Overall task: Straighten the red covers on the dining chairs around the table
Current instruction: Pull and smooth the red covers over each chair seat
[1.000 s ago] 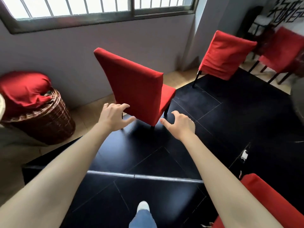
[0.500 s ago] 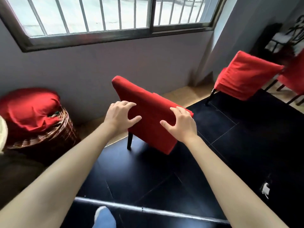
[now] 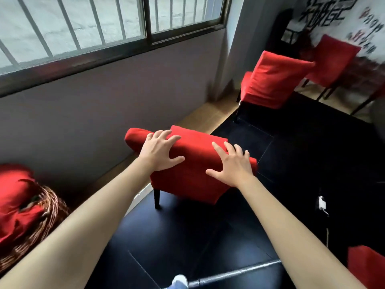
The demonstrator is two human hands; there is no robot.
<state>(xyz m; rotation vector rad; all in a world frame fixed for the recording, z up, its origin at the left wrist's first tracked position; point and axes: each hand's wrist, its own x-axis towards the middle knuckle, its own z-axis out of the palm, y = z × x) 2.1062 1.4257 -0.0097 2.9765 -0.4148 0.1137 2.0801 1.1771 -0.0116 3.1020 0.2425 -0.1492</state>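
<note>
Our left hand (image 3: 159, 152) lies spread and flat over the top edge of the nearest chair's red fabric cover (image 3: 193, 174), fingers splayed, not pinching any cloth. Our right hand (image 3: 233, 165) rests the same way further along that edge, palm down, thumb out, gripping nothing. Both hands touch the cover without closing on it. The covered chair stands just in front of us on the glossy black tiled floor (image 3: 208, 236), close to the grey wall under the barred window (image 3: 83, 28), one dark wooden leg (image 3: 156, 198) showing below the hem.

We judge the step in hand to be the start of smoothing this chair's back: contact is made, the pull is not. The next move likely calls for closing the fingers on the cloth near both corners and drawing it down evenly.

Further off, a second red-covered chair (image 3: 273, 80) waits by the corner, and a woven wicker basket (image 3: 41, 222) holding red cloth sits at our left.
</note>
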